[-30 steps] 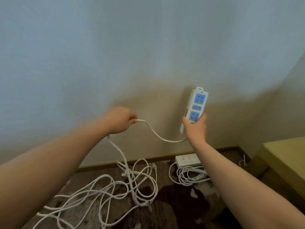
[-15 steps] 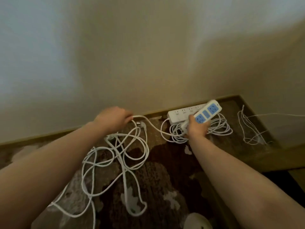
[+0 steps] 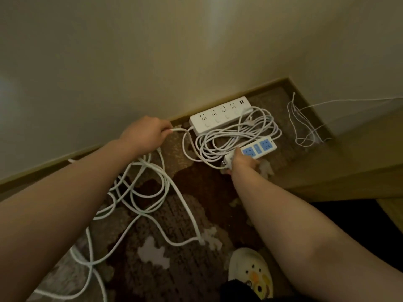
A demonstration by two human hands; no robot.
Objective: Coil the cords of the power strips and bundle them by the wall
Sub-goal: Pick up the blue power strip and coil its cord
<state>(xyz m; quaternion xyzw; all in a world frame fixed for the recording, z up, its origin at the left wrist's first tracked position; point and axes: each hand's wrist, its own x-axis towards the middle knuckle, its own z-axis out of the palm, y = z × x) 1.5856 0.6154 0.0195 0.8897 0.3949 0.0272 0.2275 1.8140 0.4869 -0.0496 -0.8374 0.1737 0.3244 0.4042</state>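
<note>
blue-faced power strip (image 3: 257, 149) in right hand (image 3: 242, 163); no writing legible.

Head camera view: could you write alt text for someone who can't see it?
A person's right hand holds a blue-socket power strip over a coiled cord beside a white power strip by the wall, while the left hand grips a loose white cord sprawled across the rug.

Both arms outstretched, left hand (image 3: 145, 132) fingers pinched, right hand (image 3: 243, 160) fingers clenched
</note>
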